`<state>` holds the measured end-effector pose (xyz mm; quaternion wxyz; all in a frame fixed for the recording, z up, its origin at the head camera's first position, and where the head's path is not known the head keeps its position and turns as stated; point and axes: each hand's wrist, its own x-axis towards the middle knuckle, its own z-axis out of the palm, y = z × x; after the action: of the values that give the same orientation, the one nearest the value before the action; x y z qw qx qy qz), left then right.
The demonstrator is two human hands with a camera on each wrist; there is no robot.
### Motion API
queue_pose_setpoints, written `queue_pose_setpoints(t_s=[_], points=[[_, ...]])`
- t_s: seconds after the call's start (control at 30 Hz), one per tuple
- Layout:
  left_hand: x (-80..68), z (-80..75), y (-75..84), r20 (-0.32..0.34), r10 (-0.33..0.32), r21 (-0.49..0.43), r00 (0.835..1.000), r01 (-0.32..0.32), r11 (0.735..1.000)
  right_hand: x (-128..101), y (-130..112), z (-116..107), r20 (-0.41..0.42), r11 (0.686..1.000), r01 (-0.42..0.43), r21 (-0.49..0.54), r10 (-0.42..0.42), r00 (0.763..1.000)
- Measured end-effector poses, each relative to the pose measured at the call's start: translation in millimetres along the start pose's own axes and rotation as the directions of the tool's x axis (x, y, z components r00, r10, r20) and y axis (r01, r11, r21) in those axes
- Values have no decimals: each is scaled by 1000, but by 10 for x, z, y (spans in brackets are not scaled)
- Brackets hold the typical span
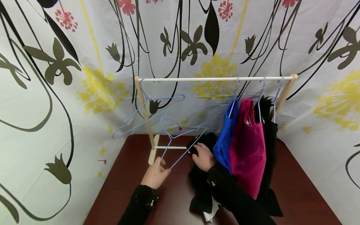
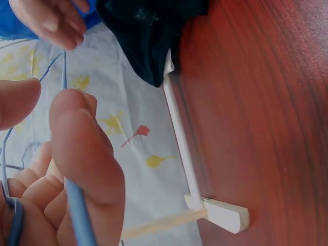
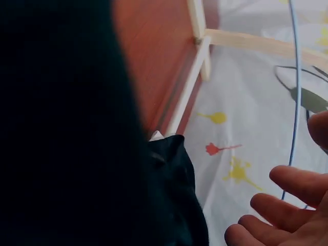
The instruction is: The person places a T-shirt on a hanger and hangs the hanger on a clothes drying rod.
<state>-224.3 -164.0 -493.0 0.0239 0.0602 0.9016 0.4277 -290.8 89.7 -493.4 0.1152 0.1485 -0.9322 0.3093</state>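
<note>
My left hand (image 1: 156, 173) grips a light blue wire hanger (image 1: 188, 148) by one end, with its hook up and tilted above the table. In the left wrist view, the thumb and fingers (image 2: 84, 148) close around the blue wire. My right hand (image 1: 203, 157) is near the hanger's other end, its fingers loosely extended over a black garment (image 1: 200, 184). The right wrist view shows those relaxed fingers (image 3: 287, 215) beside the hanger wire (image 3: 297, 102). Rumpled, the black garment lies on the table with a bit of white at its lower edge, partly hidden by my right forearm.
A small clothes rack with a white top rail (image 1: 194, 79) stands on the dark red table (image 1: 121, 184). On its right hang a blue garment (image 1: 225, 140), a pink garment (image 1: 248, 150) and a black garment (image 1: 270, 140). A bare blue hanger (image 1: 149, 118) hangs at the left. Behind is a floral curtain (image 1: 98, 47).
</note>
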Motion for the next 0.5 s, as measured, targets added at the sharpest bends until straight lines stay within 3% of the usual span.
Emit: queue_pose_setpoints(t_s=[0.2, 0.5], points=[[3, -25, -85, -44, -42, -19, 998, 42, 999, 414, 51, 209, 183, 992, -58, -117, 78, 980], [13, -49, -145, -28, -65, -11, 998, 64, 998, 722, 502, 501, 183, 951, -50, -306, 110, 977]])
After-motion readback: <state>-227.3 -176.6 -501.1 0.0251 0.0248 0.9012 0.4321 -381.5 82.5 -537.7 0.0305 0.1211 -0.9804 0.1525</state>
